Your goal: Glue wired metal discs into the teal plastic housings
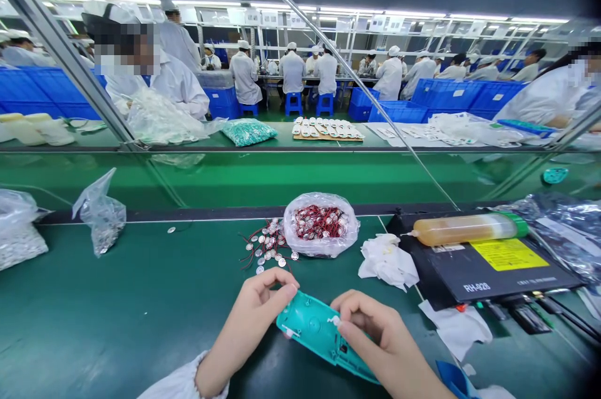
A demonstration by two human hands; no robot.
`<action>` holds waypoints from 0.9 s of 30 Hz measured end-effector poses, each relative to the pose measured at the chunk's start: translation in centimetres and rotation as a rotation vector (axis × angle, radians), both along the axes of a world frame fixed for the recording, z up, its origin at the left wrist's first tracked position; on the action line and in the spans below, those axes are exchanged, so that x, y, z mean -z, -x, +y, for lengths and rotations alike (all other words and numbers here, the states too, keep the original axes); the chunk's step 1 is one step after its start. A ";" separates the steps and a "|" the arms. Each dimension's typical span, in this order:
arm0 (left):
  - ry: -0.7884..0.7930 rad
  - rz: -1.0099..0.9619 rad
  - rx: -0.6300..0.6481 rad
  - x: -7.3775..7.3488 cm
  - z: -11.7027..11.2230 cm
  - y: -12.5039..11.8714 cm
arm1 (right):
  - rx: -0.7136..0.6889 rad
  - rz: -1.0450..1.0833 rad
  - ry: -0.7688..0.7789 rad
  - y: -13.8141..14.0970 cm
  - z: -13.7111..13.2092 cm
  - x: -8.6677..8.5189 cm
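Note:
A teal plastic casing half (312, 324) is tilted in front of me, its hollow inner side facing up. My left hand (256, 308) grips its far left end between thumb and fingers. With thumb and forefinger, my right hand (375, 330) pinches a small white plastic part (334, 320) over the casing's inside, covering some of its right side. Whether the white part touches the casing I cannot tell. Just beyond my hands is a plastic bag (322, 248) filled with small silvery discs on red and black wires (319, 222). More wired discs (267, 245) lie loose beside it.
On the right sit a black RH-928 box (493, 274), an amber-filled syringe tube (469, 230) on it, and crumpled tissue (387, 261). Clear bags (106, 220) stand at left. Past the green belt (235, 176), co-workers (173, 79) sit among blue bins (446, 95).

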State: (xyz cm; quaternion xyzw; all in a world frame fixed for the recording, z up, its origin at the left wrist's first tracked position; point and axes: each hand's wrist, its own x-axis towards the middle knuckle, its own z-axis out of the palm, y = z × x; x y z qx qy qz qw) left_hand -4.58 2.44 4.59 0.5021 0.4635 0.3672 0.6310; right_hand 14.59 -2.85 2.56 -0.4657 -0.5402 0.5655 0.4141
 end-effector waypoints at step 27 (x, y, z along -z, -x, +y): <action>0.165 -0.248 0.063 0.6 -0.7 0.0 | 0.235 -0.063 -0.213 -0.2 -0.5 -0.9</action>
